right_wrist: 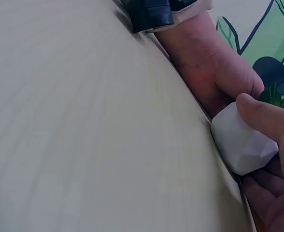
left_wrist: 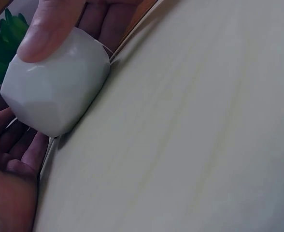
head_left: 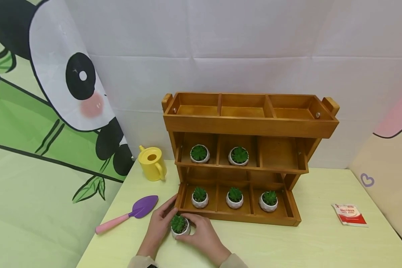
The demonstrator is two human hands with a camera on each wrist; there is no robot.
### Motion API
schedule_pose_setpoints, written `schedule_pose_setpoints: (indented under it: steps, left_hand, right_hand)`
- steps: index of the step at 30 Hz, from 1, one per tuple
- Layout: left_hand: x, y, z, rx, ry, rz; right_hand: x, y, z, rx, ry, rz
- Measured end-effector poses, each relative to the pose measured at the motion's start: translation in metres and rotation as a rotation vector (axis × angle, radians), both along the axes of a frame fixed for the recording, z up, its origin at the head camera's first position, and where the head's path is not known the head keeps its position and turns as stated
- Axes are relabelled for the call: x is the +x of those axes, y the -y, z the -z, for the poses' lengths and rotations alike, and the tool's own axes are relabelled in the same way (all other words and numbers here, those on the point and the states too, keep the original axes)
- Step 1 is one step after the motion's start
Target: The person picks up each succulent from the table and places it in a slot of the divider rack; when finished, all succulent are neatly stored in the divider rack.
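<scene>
A small green succulent in a white faceted pot (head_left: 180, 227) stands at the tabletop's front, close to the shelf's lower left corner. My right hand (head_left: 202, 234) holds this pot between thumb and fingers; in the right wrist view its thumb (right_wrist: 265, 116) lies across the pot's side. Along the pot's left side is my left hand (head_left: 160, 223), fingers reaching toward the shelf corner and thumb close to the leaves. Whether the left thumb touches the plant I cannot tell. The wooden three-tier shelf (head_left: 251, 126) rises behind both hands.
Similar potted succulents stand in the shelf: two on the middle tier (head_left: 238, 155), three on the bottom tier (head_left: 234, 198). Left of it are a yellow watering can (head_left: 152, 163) and a purple trowel with pink handle (head_left: 128, 214). A red-and-white packet (head_left: 350, 215) lies far right.
</scene>
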State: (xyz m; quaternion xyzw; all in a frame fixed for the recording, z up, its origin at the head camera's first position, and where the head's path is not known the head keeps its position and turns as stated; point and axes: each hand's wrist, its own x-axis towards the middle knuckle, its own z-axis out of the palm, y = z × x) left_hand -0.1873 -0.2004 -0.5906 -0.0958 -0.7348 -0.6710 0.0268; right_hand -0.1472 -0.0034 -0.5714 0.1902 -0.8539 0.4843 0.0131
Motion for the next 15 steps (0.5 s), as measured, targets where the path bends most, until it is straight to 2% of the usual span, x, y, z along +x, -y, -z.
schedule_pose_setpoints:
  steps: [15]
  left_hand:
    - [-0.001, 0.001, 0.001, -0.018, -0.002, -0.008]
  right_hand:
    - [0.003, -0.011, 0.000, -0.069, 0.050, 0.000]
